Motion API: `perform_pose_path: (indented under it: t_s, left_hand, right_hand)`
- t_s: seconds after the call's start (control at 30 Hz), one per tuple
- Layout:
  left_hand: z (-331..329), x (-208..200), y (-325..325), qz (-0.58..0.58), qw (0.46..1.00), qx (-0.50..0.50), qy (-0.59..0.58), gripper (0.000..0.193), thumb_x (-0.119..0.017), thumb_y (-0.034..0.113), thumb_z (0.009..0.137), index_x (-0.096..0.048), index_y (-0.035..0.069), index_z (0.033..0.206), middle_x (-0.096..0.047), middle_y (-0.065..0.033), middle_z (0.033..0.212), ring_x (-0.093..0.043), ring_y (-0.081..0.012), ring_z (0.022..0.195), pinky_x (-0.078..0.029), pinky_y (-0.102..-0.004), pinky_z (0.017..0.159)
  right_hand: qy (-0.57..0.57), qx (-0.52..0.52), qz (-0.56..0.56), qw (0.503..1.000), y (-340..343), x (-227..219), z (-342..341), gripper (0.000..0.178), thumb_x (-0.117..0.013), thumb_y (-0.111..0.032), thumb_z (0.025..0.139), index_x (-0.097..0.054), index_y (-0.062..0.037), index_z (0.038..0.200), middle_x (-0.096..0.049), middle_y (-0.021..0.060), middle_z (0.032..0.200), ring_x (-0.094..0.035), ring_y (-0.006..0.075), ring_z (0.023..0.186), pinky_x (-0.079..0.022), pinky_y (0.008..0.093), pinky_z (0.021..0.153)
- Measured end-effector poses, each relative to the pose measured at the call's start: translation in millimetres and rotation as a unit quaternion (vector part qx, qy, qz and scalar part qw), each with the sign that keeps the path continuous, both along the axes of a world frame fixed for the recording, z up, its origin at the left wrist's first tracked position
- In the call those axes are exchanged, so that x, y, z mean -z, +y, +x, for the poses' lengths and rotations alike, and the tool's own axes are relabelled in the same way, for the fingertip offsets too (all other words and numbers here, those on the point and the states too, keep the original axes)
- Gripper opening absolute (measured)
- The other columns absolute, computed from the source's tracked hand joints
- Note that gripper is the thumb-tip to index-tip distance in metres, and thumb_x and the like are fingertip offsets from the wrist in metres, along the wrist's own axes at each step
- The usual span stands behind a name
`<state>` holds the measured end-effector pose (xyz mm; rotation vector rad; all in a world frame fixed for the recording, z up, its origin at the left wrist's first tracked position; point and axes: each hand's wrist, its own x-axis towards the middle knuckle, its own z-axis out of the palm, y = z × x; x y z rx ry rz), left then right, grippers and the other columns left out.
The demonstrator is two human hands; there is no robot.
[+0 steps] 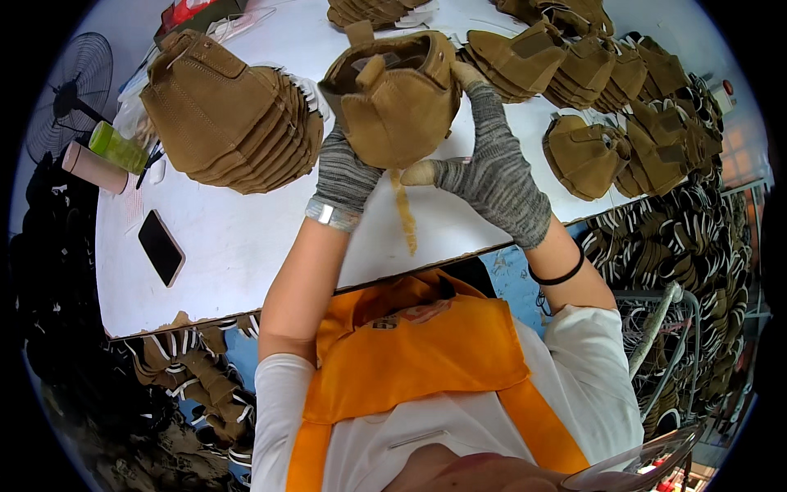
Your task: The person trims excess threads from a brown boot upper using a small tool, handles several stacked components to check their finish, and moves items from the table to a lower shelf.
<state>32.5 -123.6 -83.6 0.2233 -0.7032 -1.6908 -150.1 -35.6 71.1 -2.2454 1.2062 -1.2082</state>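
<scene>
A brown suede shoe upper [402, 115] is held up over the white table, its opening with a pull tab toward the top. My left hand [348, 170], in a grey knitted glove, grips it from the lower left; the fingers are mostly hidden behind it. My right hand [498, 164], in a matching glove with bare fingertips, has its fingers against the right side and its thumb near the bottom edge. Left of it stands a thick stack of brown uppers [221, 115].
More stacked brown uppers [516, 61] lie along the right of the white table [246, 238]. A phone [161, 248], a green cup [117, 148] and a pink cylinder [94, 167] are at the left. A fan [70, 98] stands beyond. Piles of uppers [656, 254] fill the space at right.
</scene>
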Motion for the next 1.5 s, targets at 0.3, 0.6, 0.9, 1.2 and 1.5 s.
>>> perform_pose_path:
  t_s: [0.3, 0.6, 0.9, 1.2, 1.5]
  left_hand:
    - [13, -9, -3, -0.037, 0.991, -0.062, -0.109, 0.038, -0.033, 0.023, 0.105, -0.041, 0.003, 0.136, -0.051, -0.0135, 0.134, -0.051, -0.0270, 0.120, -0.045, -0.0394, 0.103]
    - [-5, -69, 33, 0.173, 0.960, 0.020, 0.218, 0.044, -0.036, 0.038, 0.104, -0.044, 0.006, 0.134, -0.053, -0.0131, 0.131, -0.054, -0.0279, 0.118, -0.044, -0.0426, 0.104]
    - [1, -23, 3, 0.004, 0.962, 0.110, 0.249, 0.045, -0.044, 0.037, 0.101, -0.043, 0.008, 0.136, -0.052, -0.0121, 0.135, -0.052, -0.0264, 0.122, -0.043, -0.0410, 0.106]
    - [9, -38, 31, 0.059, 0.988, 0.034, 0.142, 0.046, -0.047, 0.036, 0.100, -0.043, 0.008, 0.137, -0.052, -0.0128, 0.134, -0.054, -0.0271, 0.120, -0.046, -0.0415, 0.103]
    - [13, -39, 38, 0.068, 0.991, 0.019, 0.111, 0.048, -0.049, 0.035, 0.099, -0.042, 0.007, 0.137, -0.053, -0.0135, 0.133, -0.055, -0.0279, 0.118, -0.048, -0.0420, 0.100]
  right_hand:
    - [-0.050, 0.067, -0.021, 0.996, -13, 25, 53, 0.110, -0.093, -0.036, 0.053, -0.034, 0.0030, 0.137, -0.049, 0.0195, 0.123, -0.048, 0.0321, 0.116, -0.042, 0.0441, 0.099]
    - [-0.027, 0.099, -0.072, 0.992, -20, 20, 38, 0.092, -0.088, -0.030, 0.058, -0.043, 0.0016, 0.132, -0.050, 0.0175, 0.117, -0.048, 0.0330, 0.108, -0.040, 0.0449, 0.096]
    - [0.159, 0.043, -0.274, 0.948, 3, 4, 31, 0.103, -0.087, -0.046, 0.057, -0.041, -0.0134, 0.143, -0.043, 0.0141, 0.132, -0.039, 0.0338, 0.123, -0.036, 0.0439, 0.102]
    - [-0.365, -0.126, 0.238, 0.891, 27, 4, 22, 0.097, -0.084, -0.036, 0.072, -0.031, 0.0011, 0.144, -0.051, 0.0146, 0.134, -0.052, 0.0221, 0.120, -0.042, 0.0345, 0.104]
    - [-0.371, -0.107, 0.219, 0.896, 26, 9, 13, 0.065, -0.076, -0.017, 0.083, -0.045, -0.0015, 0.138, -0.059, 0.0102, 0.126, -0.056, 0.0177, 0.115, -0.045, 0.0327, 0.101]
